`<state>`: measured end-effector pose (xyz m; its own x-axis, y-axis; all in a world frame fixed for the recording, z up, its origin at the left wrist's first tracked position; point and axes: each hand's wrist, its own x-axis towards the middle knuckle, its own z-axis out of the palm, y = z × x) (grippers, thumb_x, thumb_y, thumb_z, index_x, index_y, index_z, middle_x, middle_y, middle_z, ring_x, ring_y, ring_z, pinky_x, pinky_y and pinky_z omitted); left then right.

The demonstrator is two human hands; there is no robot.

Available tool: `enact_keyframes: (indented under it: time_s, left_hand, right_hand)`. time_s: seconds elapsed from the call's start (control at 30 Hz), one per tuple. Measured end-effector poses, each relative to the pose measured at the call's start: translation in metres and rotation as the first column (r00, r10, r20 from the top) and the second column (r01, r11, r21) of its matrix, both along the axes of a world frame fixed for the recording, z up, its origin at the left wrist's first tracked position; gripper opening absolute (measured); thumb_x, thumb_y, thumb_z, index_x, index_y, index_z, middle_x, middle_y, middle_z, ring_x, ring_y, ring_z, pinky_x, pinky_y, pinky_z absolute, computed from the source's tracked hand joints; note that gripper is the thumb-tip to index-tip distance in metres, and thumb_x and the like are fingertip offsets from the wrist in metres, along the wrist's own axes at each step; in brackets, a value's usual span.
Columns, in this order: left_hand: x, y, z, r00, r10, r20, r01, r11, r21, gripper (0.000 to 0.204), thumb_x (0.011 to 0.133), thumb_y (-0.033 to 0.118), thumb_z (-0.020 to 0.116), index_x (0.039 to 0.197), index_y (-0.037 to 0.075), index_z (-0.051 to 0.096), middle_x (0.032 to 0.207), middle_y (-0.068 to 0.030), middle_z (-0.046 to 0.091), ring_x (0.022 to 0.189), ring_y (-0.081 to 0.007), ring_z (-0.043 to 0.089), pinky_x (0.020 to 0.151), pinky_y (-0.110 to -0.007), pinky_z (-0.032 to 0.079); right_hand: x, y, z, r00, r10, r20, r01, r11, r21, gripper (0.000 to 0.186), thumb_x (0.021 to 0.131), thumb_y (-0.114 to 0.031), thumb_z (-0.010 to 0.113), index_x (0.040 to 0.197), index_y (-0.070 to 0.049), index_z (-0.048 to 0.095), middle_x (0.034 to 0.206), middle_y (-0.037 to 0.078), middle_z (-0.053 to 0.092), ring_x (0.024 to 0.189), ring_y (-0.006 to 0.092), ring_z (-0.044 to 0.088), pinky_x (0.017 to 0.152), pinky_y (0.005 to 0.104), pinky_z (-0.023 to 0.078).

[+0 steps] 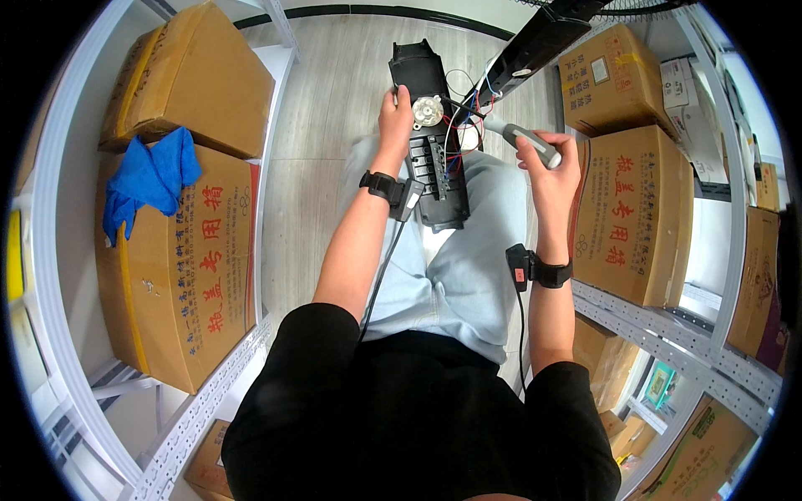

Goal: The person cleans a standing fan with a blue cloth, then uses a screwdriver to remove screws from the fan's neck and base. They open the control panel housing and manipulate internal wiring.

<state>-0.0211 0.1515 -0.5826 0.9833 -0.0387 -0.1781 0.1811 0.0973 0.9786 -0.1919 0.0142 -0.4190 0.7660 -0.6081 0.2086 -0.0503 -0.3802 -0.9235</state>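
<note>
A long black plastic housing (pixel 443 213) rests over my thighs, with a round, pale, gear-like part (pixel 428 111) set in its upper half and a row of ribs below. My left hand (pixel 396 123) grips the housing's left edge beside that round part. In my right hand (pixel 551 160) is a screwdriver (pixel 535 144) with a grey handle. Its dark shaft slants up and left toward the round part; whether the tip touches a screw cannot be made out. Thin red, blue and white wires (pixel 455 154) run from the housing to a black column (pixel 535 46) at the upper right.
White metal shelving with cardboard boxes (pixel 188 92) stands on my left, a blue cloth (pixel 154 179) draped over one box. More boxes (pixel 626 217) fill the shelves on my right. Wrist straps with cables (pixel 401 194) are on both my arms. A black wire grille (pixel 643 10) shows at the top.
</note>
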Motion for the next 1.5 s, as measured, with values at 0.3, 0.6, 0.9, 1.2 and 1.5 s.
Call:
enact_keyframes:
  time_s: [0.3, 0.6, 0.9, 1.2, 1.5]
  left_hand:
    - [-0.010, -0.003, 0.004, 0.999, 0.035, -0.008, -0.034, 0.993, 0.114, 0.047, 0.095, 0.039, 0.047, 0.105, -0.006, 0.058, 0.101, -0.0184, 0.063, 0.093, -0.0245, 0.058, 0.082, -0.035, 0.044]
    - [-0.009, -0.003, 0.002, 0.997, 0.068, 0.027, -0.071, 0.988, 0.140, 0.047, 0.093, 0.040, 0.047, 0.105, -0.005, 0.057, 0.101, -0.0246, 0.064, 0.097, -0.0372, 0.060, 0.083, -0.041, 0.045]
    - [-0.017, 0.000, 0.016, 0.997, 0.051, 0.062, -0.063, 0.977, 0.203, 0.047, 0.095, 0.041, 0.045, 0.101, -0.005, 0.055, 0.095, -0.0267, 0.063, 0.092, -0.0404, 0.060, 0.080, -0.044, 0.045]
    - [-0.017, -0.001, 0.011, 0.996, -0.014, 0.091, -0.003, 0.983, 0.182, 0.046, 0.096, 0.042, 0.042, 0.105, -0.003, 0.051, 0.097, -0.0262, 0.062, 0.094, -0.0409, 0.059, 0.080, -0.043, 0.044]
    - [-0.014, -0.002, 0.006, 0.997, -0.075, 0.032, 0.072, 0.993, 0.090, 0.045, 0.097, 0.040, 0.044, 0.107, -0.003, 0.050, 0.099, -0.0211, 0.061, 0.093, -0.0319, 0.057, 0.082, -0.038, 0.043]
  right_hand:
    - [0.018, 0.021, 0.029, 0.996, -0.020, -0.082, -0.020, 0.887, -0.462, 0.030, 0.074, -0.021, 0.076, 0.089, -0.003, 0.057, 0.079, 0.012, 0.064, 0.069, 0.0226, 0.063, 0.063, 0.0317, 0.049]
    - [0.025, 0.022, 0.026, 0.992, 0.007, -0.124, -0.063, 0.890, -0.452, 0.029, 0.074, -0.018, 0.075, 0.088, -0.003, 0.056, 0.080, 0.013, 0.064, 0.072, 0.0256, 0.063, 0.064, 0.0345, 0.049]
    - [0.037, 0.014, 0.036, 0.969, 0.181, -0.170, -0.247, 0.771, -0.587, 0.031, 0.077, -0.026, 0.073, 0.088, -0.003, 0.055, 0.078, 0.015, 0.064, 0.072, 0.0329, 0.063, 0.062, 0.0374, 0.049]
    - [0.067, 0.017, 0.050, 0.981, 0.129, -0.142, -0.191, 0.583, -0.789, 0.033, 0.081, -0.032, 0.069, 0.085, -0.004, 0.052, 0.070, 0.016, 0.062, 0.065, 0.0363, 0.063, 0.055, 0.0416, 0.049]
    - [0.080, 0.015, 0.075, 0.853, 0.442, -0.277, -0.489, 0.495, -0.718, 0.027, 0.077, -0.010, 0.069, 0.098, -0.006, 0.052, 0.094, 0.011, 0.062, 0.089, 0.0315, 0.061, 0.073, 0.0380, 0.049]
